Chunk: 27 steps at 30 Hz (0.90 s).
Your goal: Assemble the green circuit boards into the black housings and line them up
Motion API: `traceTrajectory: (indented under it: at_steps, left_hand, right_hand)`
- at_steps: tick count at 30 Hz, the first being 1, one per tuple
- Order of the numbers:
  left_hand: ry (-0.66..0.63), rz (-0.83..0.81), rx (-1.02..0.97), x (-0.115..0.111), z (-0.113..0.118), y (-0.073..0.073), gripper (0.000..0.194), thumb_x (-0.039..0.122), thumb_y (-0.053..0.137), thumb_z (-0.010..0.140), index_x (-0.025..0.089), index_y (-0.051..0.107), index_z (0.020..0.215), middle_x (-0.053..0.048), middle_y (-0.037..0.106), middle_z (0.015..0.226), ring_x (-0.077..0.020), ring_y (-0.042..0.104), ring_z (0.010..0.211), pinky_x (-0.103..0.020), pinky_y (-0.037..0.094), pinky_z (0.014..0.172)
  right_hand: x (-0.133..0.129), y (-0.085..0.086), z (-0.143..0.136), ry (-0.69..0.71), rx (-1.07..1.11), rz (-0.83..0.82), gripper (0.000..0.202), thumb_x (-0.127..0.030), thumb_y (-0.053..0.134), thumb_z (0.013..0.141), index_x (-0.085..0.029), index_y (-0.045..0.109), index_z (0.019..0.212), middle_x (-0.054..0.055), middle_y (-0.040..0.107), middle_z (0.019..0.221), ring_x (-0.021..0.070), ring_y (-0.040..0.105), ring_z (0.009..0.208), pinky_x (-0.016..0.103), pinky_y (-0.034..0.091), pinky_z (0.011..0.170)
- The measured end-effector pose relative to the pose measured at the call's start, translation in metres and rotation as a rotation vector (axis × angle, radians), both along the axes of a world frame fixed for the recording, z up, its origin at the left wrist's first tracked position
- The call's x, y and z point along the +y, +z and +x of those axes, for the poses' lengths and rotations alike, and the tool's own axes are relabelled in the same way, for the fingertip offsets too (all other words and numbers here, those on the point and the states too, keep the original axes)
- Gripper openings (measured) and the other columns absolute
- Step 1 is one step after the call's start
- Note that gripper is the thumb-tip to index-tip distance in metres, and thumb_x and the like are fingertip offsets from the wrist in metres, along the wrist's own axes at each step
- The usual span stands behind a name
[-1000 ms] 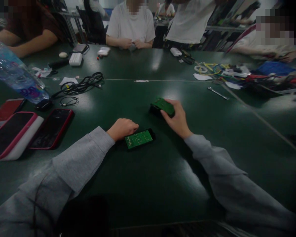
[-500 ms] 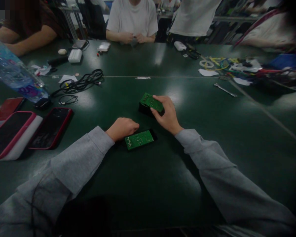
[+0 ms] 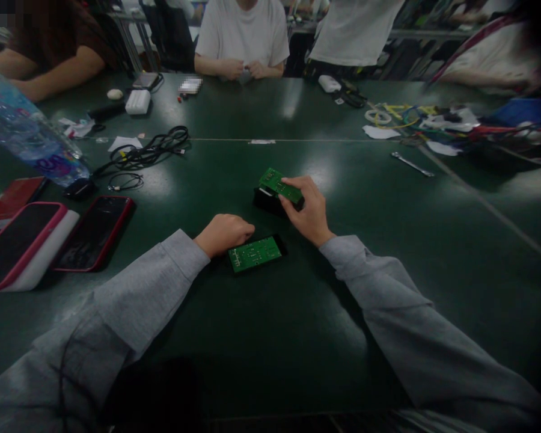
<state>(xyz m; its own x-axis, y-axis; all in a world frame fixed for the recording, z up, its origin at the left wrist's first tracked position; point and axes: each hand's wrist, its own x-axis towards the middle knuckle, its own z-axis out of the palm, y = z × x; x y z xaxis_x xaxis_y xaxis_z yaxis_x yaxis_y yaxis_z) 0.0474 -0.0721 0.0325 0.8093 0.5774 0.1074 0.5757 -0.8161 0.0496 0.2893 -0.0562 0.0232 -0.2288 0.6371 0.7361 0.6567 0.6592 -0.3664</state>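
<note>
A green circuit board [image 3: 274, 180] is pinched between the thumb and fingers of my right hand [image 3: 310, 209]. Beneath that board lies a black box-like object [image 3: 269, 203], partly covered by it. My left hand [image 3: 225, 233] rests with curled fingers on the table, at the upper left edge of a second green circuit board [image 3: 256, 254]. This second board lies on a black base that shows at its right end. Whether the left fingers hold anything is hidden.
Phones [image 3: 97, 231], a plastic bottle [image 3: 36, 135] and black cables [image 3: 151, 147] lie on the left. A wrench [image 3: 412, 164] and tangled wires [image 3: 401, 114] are on the right. People are across the green table [image 3: 270, 349].
The board in my right hand has lifted and shifted slightly right, showing more of the black object below it. My left hand has stayed in place.
</note>
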Motion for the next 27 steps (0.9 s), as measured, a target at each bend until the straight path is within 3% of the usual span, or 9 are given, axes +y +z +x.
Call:
traceTrajectory:
  at_steps: [27]
  left_hand:
    - [-0.011,0.010,-0.003,0.0002,0.0008,0.0001,0.028,0.015,0.045,0.092,0.019,0.068,0.076,-0.002,0.066,0.071,-0.0129,0.059,0.064,-0.025,0.033,0.052]
  right_hand:
    - [-0.0020,-0.0026,0.0008,0.021,-0.040,0.031,0.029,-0.027,0.059,0.092,-0.027,0.056,0.121,0.007,0.062,0.111,0.0260,0.061,0.105,0.048,0.052,0.092]
